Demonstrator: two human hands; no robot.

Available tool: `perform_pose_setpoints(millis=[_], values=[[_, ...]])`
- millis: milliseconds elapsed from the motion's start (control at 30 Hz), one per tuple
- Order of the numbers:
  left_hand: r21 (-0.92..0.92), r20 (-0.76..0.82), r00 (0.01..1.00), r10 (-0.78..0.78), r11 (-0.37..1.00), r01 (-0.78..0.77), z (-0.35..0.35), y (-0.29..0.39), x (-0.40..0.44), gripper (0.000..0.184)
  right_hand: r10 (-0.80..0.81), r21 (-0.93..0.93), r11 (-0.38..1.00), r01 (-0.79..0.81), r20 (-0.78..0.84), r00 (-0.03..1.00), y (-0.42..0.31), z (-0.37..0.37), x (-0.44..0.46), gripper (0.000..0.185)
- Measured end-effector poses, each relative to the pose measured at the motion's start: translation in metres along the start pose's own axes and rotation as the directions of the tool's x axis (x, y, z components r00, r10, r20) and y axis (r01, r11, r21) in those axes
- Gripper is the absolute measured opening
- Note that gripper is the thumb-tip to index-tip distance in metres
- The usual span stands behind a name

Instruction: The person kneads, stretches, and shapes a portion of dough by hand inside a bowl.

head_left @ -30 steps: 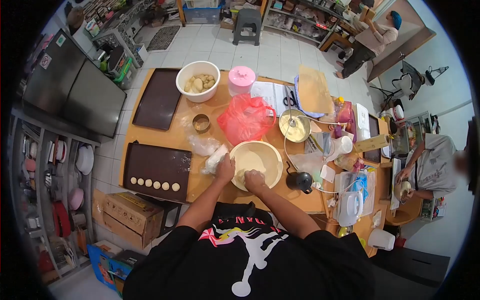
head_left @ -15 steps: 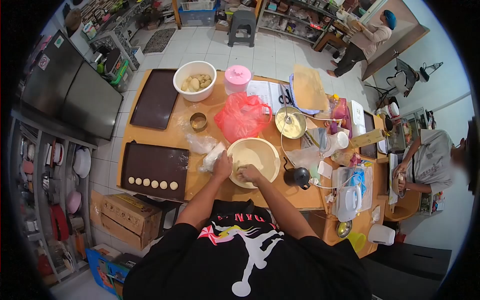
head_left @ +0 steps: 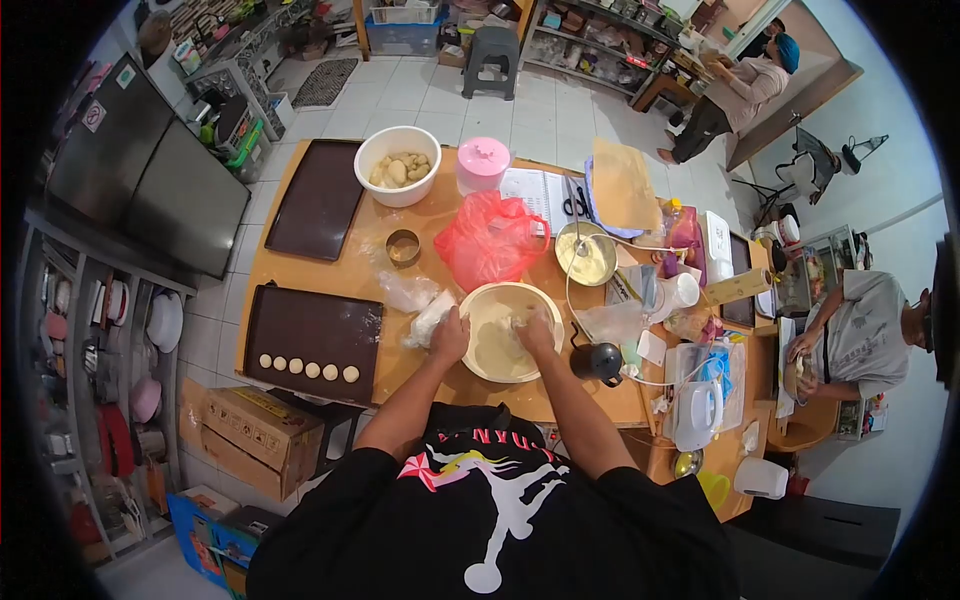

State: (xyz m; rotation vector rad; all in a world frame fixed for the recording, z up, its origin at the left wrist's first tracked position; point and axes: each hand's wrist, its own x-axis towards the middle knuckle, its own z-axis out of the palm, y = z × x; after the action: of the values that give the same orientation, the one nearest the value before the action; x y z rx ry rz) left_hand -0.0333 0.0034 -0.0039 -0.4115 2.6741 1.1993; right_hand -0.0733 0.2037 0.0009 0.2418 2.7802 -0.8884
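A cream-coloured mixing bowl stands at the table's near edge, with a pale floury mixture in its bottom. My left hand is closed around the bowl's left rim, close against a plastic bag of white powder. Inside the bowl, at its right side, is my right hand. Its fingers are smeared by motion, and whatever they touch cannot be made out. Left of the hands lies a dark baking tray with a row of several small dough balls along its near edge.
Behind the bowl sit a red plastic bag, a metal bowl of yellowish mixture and a white tub of potato-like lumps. A black pitcher stands right. A person works at the right; another person stands far back.
My right hand has moved from the middle of the bowl to its right side. The left hand stays at the rim. The view has shifted slightly.
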Motion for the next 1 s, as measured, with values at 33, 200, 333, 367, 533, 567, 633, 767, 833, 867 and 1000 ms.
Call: perform_pose_setpoints(millis=[33, 200, 333, 367, 533, 567, 633, 767, 833, 867, 1000], values=[[0.006, 0.013, 1.0, -0.01, 1.0, 0.01, 0.0, 0.001, 0.001, 0.034, -0.101, -0.006, 0.995, 0.104, 0.17, 0.98, 0.006, -0.002, 0.011, 0.058], [0.004, 0.003, 1.0, 0.004, 1.0, -0.004, 0.002, -0.001, 0.001, 0.034, -0.309, 0.006, 0.892, 0.452, 0.738, 0.6, -0.013, -0.006, 0.019, 0.063], [0.041, 0.007, 1.0, -0.012, 0.999, 0.012, 0.006, -0.004, 0.004, 0.033, -0.35, -0.147, 0.767, 0.625, 0.721, 0.599, -0.034, -0.017, -0.001, 0.053], [0.042, 0.006, 1.0, -0.009, 0.999, 0.008, 0.006, -0.005, 0.003, 0.034, -0.333, -0.19, 0.767, 0.613, 0.699, 0.633, -0.039, -0.026, -0.008, 0.053], [0.059, -0.016, 1.0, 0.002, 0.998, -0.001, 0.006, -0.003, 0.003, 0.035, -0.349, -0.142, 0.816, 0.561, 0.652, 0.673, -0.028, -0.059, -0.025, 0.039], [0.063, -0.006, 1.0, 0.013, 0.998, -0.013, 0.007, -0.003, 0.004, 0.035, -0.3, -0.136, 0.855, 0.5, 0.656, 0.692, -0.028, -0.068, -0.031, 0.036], [0.071, 0.016, 0.999, 0.033, 0.997, -0.034, 0.009, -0.008, 0.006, 0.035, -0.302, -0.143, 0.855, 0.499, 0.644, 0.703, -0.02, -0.076, -0.043, 0.028], [0.081, -0.025, 0.997, 0.077, 0.994, -0.075, 0.013, -0.012, 0.005, 0.034, -0.317, -0.178, 0.832, 0.525, 0.624, 0.714, -0.016, -0.074, -0.073, 0.025], [0.089, 0.004, 1.0, -0.005, 0.996, 0.005, 0.01, -0.003, 0.003, 0.032, -0.348, -0.26, 0.79, 0.556, 0.556, 0.755, 0.002, -0.037, -0.074, 0.022], [0.074, -0.007, 1.0, 0.002, 0.997, -0.001, 0.009, 0.0, 0.002, 0.031, -0.364, -0.301, 0.768, 0.565, 0.521, 0.772, 0.006, -0.022, -0.075, 0.021], [0.037, -0.023, 0.999, 0.027, 0.999, -0.026, 0.004, 0.003, -0.003, 0.029, -0.388, -0.301, 0.776, 0.554, 0.466, 0.795, -0.01, 0.004, -0.075, 0.015]])
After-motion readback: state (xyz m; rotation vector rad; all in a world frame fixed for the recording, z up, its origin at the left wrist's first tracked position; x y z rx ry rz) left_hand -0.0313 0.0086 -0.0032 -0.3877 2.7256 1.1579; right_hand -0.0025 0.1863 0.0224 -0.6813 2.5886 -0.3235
